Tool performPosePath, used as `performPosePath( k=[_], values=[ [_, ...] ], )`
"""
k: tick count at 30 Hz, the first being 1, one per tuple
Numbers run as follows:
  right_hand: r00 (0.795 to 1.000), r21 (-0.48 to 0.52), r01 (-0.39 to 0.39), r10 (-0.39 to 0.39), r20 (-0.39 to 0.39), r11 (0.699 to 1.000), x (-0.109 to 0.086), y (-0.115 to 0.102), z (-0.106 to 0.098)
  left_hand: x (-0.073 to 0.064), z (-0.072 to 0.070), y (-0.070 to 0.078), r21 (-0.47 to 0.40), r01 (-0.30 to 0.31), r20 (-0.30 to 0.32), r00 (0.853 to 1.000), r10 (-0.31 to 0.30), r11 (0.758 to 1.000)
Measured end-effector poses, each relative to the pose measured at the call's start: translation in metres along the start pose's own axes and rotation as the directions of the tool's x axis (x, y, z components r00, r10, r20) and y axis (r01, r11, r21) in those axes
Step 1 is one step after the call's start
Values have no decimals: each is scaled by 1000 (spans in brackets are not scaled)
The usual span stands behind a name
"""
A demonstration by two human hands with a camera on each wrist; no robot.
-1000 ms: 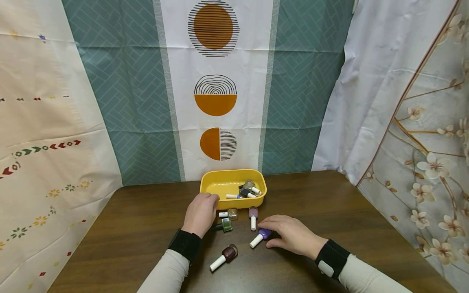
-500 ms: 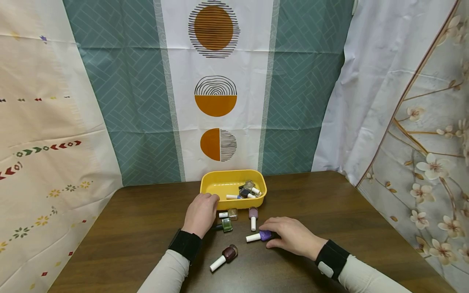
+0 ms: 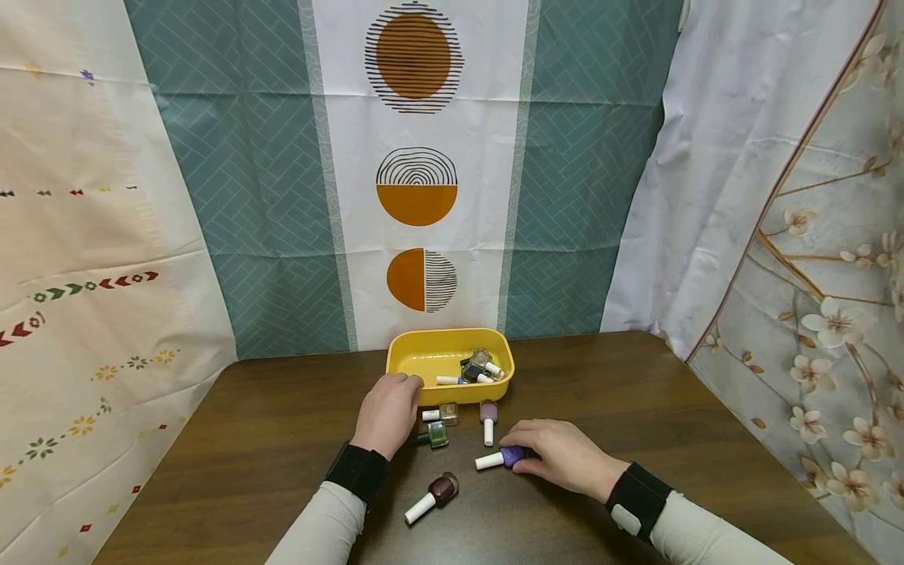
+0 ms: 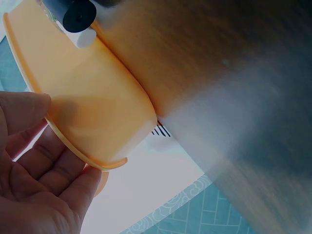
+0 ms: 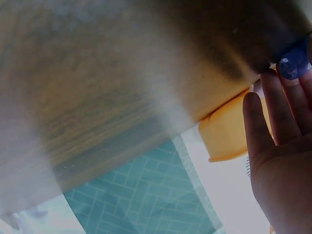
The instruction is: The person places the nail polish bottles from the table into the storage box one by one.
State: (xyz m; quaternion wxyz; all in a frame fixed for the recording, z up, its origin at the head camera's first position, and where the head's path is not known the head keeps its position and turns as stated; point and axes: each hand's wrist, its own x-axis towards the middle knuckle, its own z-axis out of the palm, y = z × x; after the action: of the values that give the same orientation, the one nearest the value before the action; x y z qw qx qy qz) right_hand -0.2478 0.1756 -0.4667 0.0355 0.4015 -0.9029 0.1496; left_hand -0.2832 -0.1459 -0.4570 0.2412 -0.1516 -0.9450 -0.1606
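Head view: gripping the yellow tray by its near left corner with the left hand, close to the bench's far edge. Pinching the purple bottle with the right hand, out from the tray's near right corner, white cap toward the bench's left edge. With hands well apart. In front of the tray: mauve bottle, gold bottle, green bottle; farther out, dark red bottle. More bottles inside, bunched at the tray's right end.

Left wrist view: clamped over the tray's edge; dark cap and pale cap just beside its wall.

Right wrist view: same purple bottle in the right hand's grip, partly cut off; tray partly hidden behind the hand.
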Motion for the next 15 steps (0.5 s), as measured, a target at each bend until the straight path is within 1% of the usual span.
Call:
performPosePath(
  k=[8, 15],
  values=[
    [1000, 18, -12, 12, 3, 1000, 1, 1, 0, 0, 1, 0, 1, -7, -12, 1000, 7, 1000],
    [1000, 13, -15, 15, -2, 1000, 0, 1, 1, -1, 1, 0, 2, -15, -18, 1000, 15, 1000]
  ],
)
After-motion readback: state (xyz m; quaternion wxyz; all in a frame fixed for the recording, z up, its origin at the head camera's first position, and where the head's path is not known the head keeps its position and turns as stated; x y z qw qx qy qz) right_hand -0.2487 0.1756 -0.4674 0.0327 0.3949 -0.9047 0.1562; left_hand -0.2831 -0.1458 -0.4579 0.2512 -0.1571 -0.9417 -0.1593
